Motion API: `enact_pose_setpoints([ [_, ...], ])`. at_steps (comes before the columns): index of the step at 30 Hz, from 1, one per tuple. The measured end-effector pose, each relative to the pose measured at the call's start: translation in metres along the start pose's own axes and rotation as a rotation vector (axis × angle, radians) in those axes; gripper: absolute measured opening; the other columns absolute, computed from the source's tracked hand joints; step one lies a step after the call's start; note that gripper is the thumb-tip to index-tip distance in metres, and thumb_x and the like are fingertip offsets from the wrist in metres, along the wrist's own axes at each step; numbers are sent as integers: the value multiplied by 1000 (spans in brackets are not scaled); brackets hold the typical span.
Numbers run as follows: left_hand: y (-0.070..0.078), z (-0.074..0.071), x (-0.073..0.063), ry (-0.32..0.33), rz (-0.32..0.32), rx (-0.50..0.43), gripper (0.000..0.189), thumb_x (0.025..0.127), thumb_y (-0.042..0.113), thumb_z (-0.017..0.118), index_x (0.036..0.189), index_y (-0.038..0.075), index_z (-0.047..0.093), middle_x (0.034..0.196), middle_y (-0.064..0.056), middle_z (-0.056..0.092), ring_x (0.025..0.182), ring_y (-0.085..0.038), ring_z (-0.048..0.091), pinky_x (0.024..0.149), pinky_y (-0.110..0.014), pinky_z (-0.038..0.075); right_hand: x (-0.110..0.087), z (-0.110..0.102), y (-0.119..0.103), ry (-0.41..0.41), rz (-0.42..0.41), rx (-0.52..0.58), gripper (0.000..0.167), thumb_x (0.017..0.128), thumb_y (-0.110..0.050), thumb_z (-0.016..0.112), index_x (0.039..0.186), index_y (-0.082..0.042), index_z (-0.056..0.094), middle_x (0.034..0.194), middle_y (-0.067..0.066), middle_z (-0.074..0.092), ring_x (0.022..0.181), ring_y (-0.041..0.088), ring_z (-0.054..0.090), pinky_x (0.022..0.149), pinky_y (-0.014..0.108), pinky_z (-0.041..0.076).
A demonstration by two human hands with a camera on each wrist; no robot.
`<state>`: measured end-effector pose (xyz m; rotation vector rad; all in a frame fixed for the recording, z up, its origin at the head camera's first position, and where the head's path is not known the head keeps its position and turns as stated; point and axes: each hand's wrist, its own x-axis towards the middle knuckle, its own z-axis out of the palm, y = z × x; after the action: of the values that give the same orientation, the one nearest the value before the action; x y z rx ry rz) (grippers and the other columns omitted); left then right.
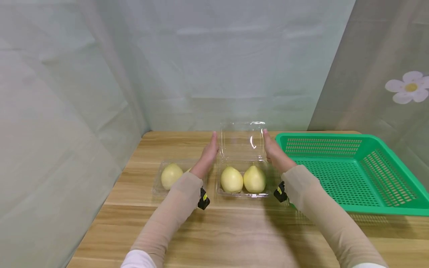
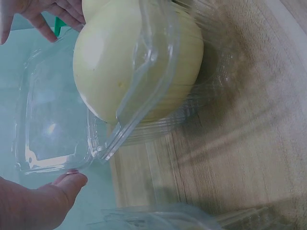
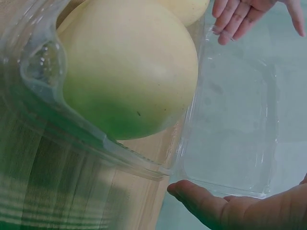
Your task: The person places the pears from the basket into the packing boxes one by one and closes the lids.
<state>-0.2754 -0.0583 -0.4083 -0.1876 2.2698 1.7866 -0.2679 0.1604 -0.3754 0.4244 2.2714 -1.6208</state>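
Observation:
Two pale yellow pears, a left pear and a right pear, sit side by side in a clear plastic clamshell box. Its transparent lid stands raised at the far side. My left hand is at the lid's left edge and my right hand at its right edge, fingers extended. In the left wrist view the left thumb is right by the lid's edge. The right thumb lies near the hinge corner in the right wrist view. Whether either hand touches the plastic is hard to tell.
Left of the box, another clear box contains a pear and a second one partly behind my left arm. A green plastic basket stands at the right. Behind the wooden table hangs a pale cloth.

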Motion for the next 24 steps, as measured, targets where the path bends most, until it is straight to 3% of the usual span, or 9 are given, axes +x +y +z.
enact_pose_setpoints([
  [2,0,0,0,1,-2,-6,84,94,68,11,150,8,26,147,-21,38,137,-34,35,119,-49,15,-1,0,-1,-1,4,-3,90,93,-68,10,152,-1,10,85,9,46,49,9,25,55,24,35],
  [4,0,0,0,2,4,-6,84,94,68,12,149,7,27,147,-21,38,137,-34,36,119,-49,16,-1,0,-1,1,10,-5,90,92,-68,9,152,-1,9,92,12,43,54,10,26,61,27,36],
  [5,0,0,0,0,8,-4,84,94,68,11,149,7,27,148,-20,38,138,-34,36,119,-49,16,-2,0,-1,-2,11,-5,90,92,-68,8,152,-1,7,95,16,46,58,13,37,67,29,42],
  [7,1,1,-1,1,13,-4,84,94,68,12,149,7,28,148,-21,37,138,-33,35,119,-48,17,-2,-1,-2,1,7,-14,89,92,-68,7,152,-2,4,107,20,51,55,12,35,61,26,40],
  [9,1,1,-1,2,14,-3,85,94,68,12,149,6,28,148,-21,37,137,-34,36,119,-48,17,-4,-2,-2,-13,5,-17,88,92,-68,6,152,-3,-1,134,29,43,79,26,59,80,32,51],
  [11,2,1,-2,6,14,-6,86,94,69,13,149,5,28,148,-22,37,137,-33,36,119,-46,19,-6,-3,-2,-31,-6,-23,87,92,-67,4,152,-5,-4,156,25,13,124,41,47,105,43,42],
  [12,3,1,-2,9,14,-7,86,94,69,13,149,4,29,148,-21,37,137,-33,36,119,-46,20,-7,-3,-2,-33,-8,-31,87,92,-68,4,152,-6,-5,157,23,11,127,41,45,108,45,39],
  [14,3,1,-3,11,14,-9,86,94,68,14,148,3,29,148,-21,37,137,-34,36,118,-45,21,-10,-4,-3,-54,-13,-39,88,91,-69,2,152,-7,-8,158,20,-5,143,46,4,116,57,13],
  [24,5,-1,-9,0,42,18,86,96,64,12,144,-4,33,145,-24,40,135,-36,38,117,-47,24,-17,-5,-5,-25,-13,-46,91,92,-68,5,151,1,-2,156,26,3,138,50,19,116,57,15],
])
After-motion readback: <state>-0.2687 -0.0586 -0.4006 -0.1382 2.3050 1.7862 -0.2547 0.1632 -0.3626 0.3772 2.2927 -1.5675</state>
